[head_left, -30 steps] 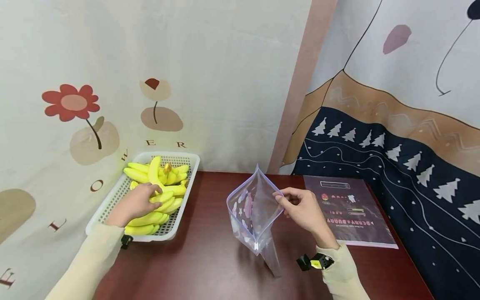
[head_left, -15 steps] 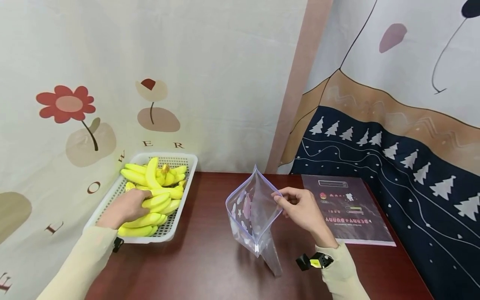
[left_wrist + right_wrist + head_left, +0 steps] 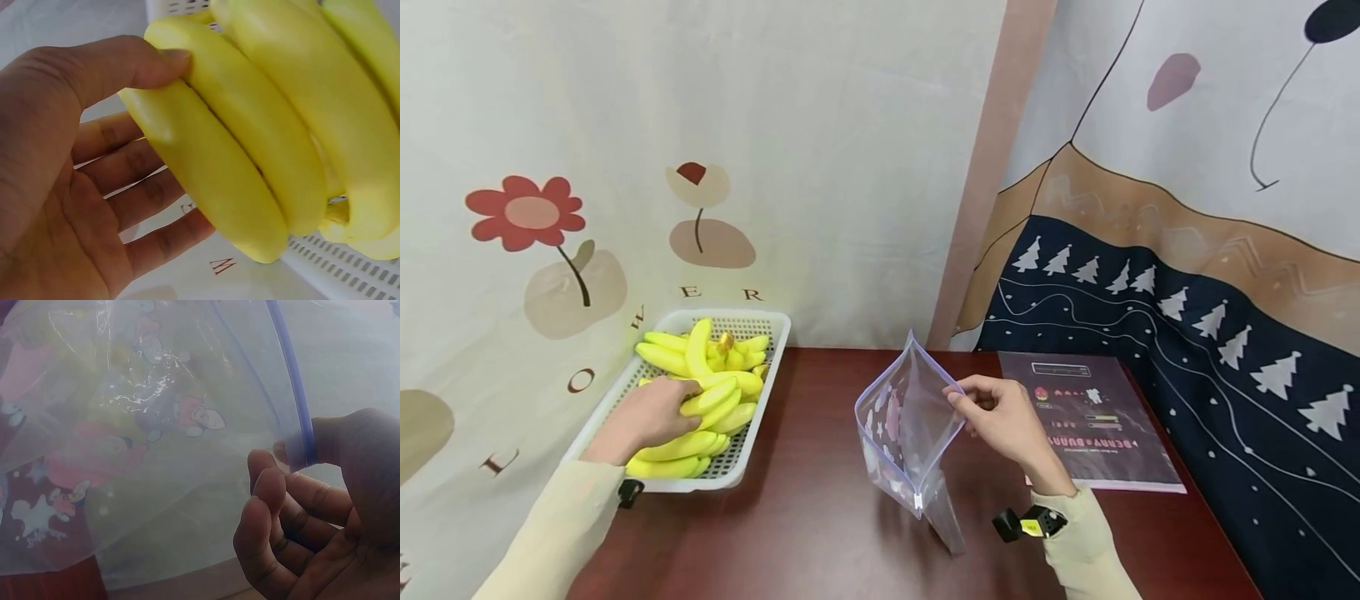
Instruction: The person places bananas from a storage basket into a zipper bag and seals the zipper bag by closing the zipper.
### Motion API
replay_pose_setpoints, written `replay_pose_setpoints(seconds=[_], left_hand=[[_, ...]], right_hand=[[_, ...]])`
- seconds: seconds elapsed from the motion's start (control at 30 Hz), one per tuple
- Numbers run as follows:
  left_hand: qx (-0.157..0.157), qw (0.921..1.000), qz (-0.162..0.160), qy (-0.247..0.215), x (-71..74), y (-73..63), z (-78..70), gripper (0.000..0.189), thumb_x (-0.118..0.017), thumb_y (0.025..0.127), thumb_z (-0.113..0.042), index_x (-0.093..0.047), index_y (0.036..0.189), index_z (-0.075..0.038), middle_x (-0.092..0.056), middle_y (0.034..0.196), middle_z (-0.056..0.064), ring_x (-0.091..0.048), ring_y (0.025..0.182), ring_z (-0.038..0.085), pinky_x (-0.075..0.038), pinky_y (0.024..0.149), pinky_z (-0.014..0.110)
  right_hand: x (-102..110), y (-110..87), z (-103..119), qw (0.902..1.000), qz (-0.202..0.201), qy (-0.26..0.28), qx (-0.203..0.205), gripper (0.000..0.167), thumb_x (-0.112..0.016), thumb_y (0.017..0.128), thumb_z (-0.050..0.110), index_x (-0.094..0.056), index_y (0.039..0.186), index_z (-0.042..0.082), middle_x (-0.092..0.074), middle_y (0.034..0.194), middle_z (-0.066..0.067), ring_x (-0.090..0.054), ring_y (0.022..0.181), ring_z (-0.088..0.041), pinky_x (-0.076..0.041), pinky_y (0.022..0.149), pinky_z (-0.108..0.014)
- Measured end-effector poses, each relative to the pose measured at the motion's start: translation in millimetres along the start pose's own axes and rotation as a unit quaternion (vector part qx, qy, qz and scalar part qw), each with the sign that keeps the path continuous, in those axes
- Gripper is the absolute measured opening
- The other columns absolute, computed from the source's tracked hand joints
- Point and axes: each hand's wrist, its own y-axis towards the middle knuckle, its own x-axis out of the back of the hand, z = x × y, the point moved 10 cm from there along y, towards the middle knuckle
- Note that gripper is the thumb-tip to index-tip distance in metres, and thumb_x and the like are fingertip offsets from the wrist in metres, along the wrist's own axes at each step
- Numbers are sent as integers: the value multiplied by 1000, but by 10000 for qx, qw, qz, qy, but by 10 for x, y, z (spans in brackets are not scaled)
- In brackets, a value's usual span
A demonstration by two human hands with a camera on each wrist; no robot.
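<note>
My left hand (image 3: 651, 417) is over the left side of a white plastic basket (image 3: 777, 367) heaped with yellow bananas. In the left wrist view its thumb (image 3: 165, 65) presses across a banana bunch (image 3: 212, 169) and the other fingers pass behind, gripping the outermost bananas. My right hand (image 3: 1000, 417) pinches the purple-trimmed rim of a clear zip bag (image 3: 887, 433) between thumb and forefinger. The bag's mouth gapes upward, and pink and white cartoon prints show on its side. In the right wrist view the thumb tip shows through the bag film (image 3: 175, 506).
Another printed bag (image 3: 1090, 425) lies flat on the dark red table (image 3: 790, 533), right of the right hand. A patterned cloth (image 3: 850, 167) hangs behind the table, close to the basket's back and left sides.
My left hand has sunk a little toward the left side of the banana heap and taken hold of a bunch. The right hand keeps the bag's rim almost still; the view shifts slightly.
</note>
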Motion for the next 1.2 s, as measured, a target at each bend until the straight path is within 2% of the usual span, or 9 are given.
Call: replay_pose_setpoints(seconds=[0.1, 0.23, 0.3, 0.4, 0.5, 0.7, 0.87, 1.0, 1.2], left_hand=[[-89, 9997, -13, -220, 31, -25, -18, 19, -80, 80, -18, -69, 90, -7, -61, 76, 0, -49, 68, 16, -42, 60, 34], [-197, 9974, -19, -686, 79, -38, -14, 17, -80, 81, -18, -65, 83, -11, -52, 68, -3, -43, 62, 12, -35, 57, 26], [-246, 9955, -29, -910, 118, -44, -6, 17, -81, 82, -19, -67, 85, -11, -55, 69, -4, -47, 63, 10, -38, 57, 25], [-311, 9927, -61, -1161, 179, -49, -1, 19, -81, 84, -21, -71, 94, -8, -67, 78, -3, -58, 72, 10, -47, 62, 27], [-339, 9920, -139, -1211, 239, -51, -6, 26, -81, 86, -23, -73, 103, -5, -73, 86, -1, -66, 79, 13, -53, 69, 31], [-189, 9882, -409, -1461, 338, -62, -31, 29, -80, 88, -25, -73, 108, -6, -74, 88, 1, -68, 84, 17, -53, 69, 30], [34, 9826, -595, -1759, 419, -64, -72, 51, -79, 90, -29, -65, 127, 4, -76, 93, 5, -72, 89, 23, -54, 70, 27], [151, 9782, -736, -1937, 496, -53, -156, 59, -79, 91, -32, -61, 133, 5, -76, 96, 7, -73, 94, 28, -56, 72, 25], [273, 9673, -960, -2332, 603, -30, -333, 64, -79, 91, -35, -58, 138, 3, -77, 102, 14, -74, 96, 31, -56, 73, 21]], right_hand=[[1, 5, 9, 10000, 9, -55, 6, 16, -74, 96, 26, -78, 107, 14, -71, 76, -8, -62, 62, -28, -57, 56, -28], [17, 3, 22, 10000, -30, -83, 11, 16, -74, 96, 25, -78, 107, 14, -71, 76, -8, -64, 66, -39, -57, 56, -28], [19, 5, 28, 10000, -44, -85, 14, 16, -73, 96, 25, -78, 107, 14, -71, 77, -8, -64, 67, -40, -57, 57, -28], [13, 11, 38, 10000, -33, -85, 18, 17, -73, 96, 25, -78, 108, 14, -71, 78, -8, -64, 67, -38, -58, 58, -28], [3, 14, 37, 10000, -24, -96, -2, 17, -73, 96, 25, -78, 108, 14, -71, 78, -8, -64, 67, -37, -58, 58, -28], [-21, 21, 37, 10000, -3, -67, 8, 16, -74, 96, 25, -78, 105, 13, -70, 76, -8, -64, 67, -40, -57, 57, -28], [-47, 38, 45, 10000, 26, -27, 61, 16, -74, 96, 26, -77, 103, 12, -70, 74, -8, -64, 65, -39, -57, 56, -28], [-38, 42, 57, 10000, -3, 5, 92, 16, -73, 96, 24, -76, 105, 11, -71, 75, -8, -64, 65, -40, -57, 56, -29], [-28, 47, 83, 9999, 25, 22, 153, 16, -73, 96, 22, -74, 108, 12, -72, 75, -7, -65, 63, -38, -56, 54, -29]])
